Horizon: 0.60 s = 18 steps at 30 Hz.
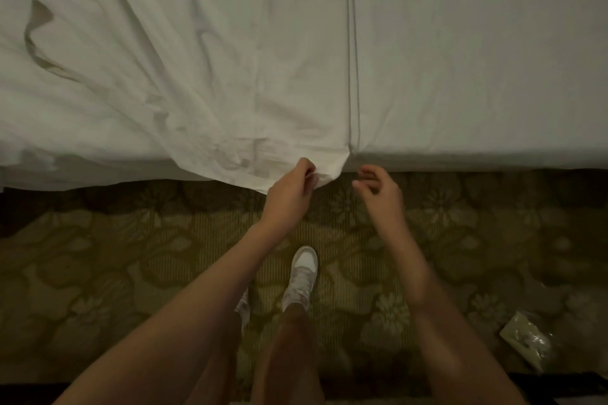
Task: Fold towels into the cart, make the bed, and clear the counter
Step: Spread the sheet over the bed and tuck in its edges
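Note:
A wrinkled white top sheet (184, 69) covers the left part of the bed and ends in a stitched hem down the middle. Its corner hangs over the near bed edge. My left hand (291, 191) pinches that hanging corner. To the right lies the smooth fitted sheet on the mattress (477, 59). My right hand (378, 187) hovers just in front of the bed edge, a little right of the corner, fingers loosely curled and holding nothing.
A green floral carpet (131, 256) runs along the near side of the bed. My feet in white sneakers (301, 276) stand close to the bed edge. A crumpled clear wrapper (526, 339) lies on the floor at lower right.

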Each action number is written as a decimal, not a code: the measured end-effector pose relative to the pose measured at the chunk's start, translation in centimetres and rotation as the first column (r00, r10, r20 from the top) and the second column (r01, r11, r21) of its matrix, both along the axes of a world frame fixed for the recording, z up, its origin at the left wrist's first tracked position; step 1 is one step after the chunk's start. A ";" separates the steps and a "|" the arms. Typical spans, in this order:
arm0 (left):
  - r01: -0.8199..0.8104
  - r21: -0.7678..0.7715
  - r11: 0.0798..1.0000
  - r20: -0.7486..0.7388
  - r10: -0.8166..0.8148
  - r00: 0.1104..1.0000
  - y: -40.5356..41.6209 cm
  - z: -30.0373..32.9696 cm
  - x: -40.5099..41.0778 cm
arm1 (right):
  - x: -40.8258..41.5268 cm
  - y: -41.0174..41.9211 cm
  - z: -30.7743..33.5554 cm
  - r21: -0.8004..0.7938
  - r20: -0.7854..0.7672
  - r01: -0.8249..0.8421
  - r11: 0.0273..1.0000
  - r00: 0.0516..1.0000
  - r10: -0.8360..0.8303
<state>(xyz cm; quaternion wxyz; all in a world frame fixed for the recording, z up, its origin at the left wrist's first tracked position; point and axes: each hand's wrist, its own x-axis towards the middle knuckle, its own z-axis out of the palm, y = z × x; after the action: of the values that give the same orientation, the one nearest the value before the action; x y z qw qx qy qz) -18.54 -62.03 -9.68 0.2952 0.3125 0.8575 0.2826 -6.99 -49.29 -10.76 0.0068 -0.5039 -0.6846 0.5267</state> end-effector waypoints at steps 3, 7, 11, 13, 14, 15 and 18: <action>0.042 0.048 0.998 0.072 -0.046 0.996 -0.4 -0.8 -0.3 | -1.6 0.3 -2.0 -0.030 -0.059 0.059 0.998 0.996 -0.061; 0.088 0.044 0.995 0.049 -0.090 0.995 -1.6 -1.9 -0.7 | -3.1 -0.4 -4.4 -0.081 -0.112 0.169 0.982 0.978 -0.177; 0.082 0.124 0.989 0.009 -0.084 0.996 -2.4 -2.3 -1.0 | -3.9 -0.9 -4.5 -0.134 -0.151 0.196 0.971 0.965 -0.215; 0.086 0.162 0.983 0.009 -0.089 0.996 -2.6 -1.9 -1.1 | -3.7 -1.4 -4.5 -0.147 -0.125 0.136 0.980 0.980 -0.155; 0.083 0.168 0.982 0.019 -0.087 0.996 -2.7 -1.7 -1.0 | -3.6 -1.6 -4.6 -0.156 -0.119 0.115 0.981 0.984 -0.134; 0.081 0.167 0.983 0.030 -0.087 0.996 -2.9 -1.6 -0.9 | -3.3 -1.8 -4.6 -0.179 -0.118 0.102 0.979 0.985 -0.124; 0.083 0.161 0.983 0.054 -0.093 0.994 -3.6 -1.4 -0.3 | -2.4 -3.1 -4.4 -0.274 -0.073 0.027 0.961 0.996 -0.048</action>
<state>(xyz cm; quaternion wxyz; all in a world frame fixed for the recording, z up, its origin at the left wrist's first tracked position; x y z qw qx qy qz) -18.86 -65.63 -11.05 0.3080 0.3638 0.8081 0.3460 -9.39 -52.41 -15.13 -0.0257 -0.4918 -0.5952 0.6350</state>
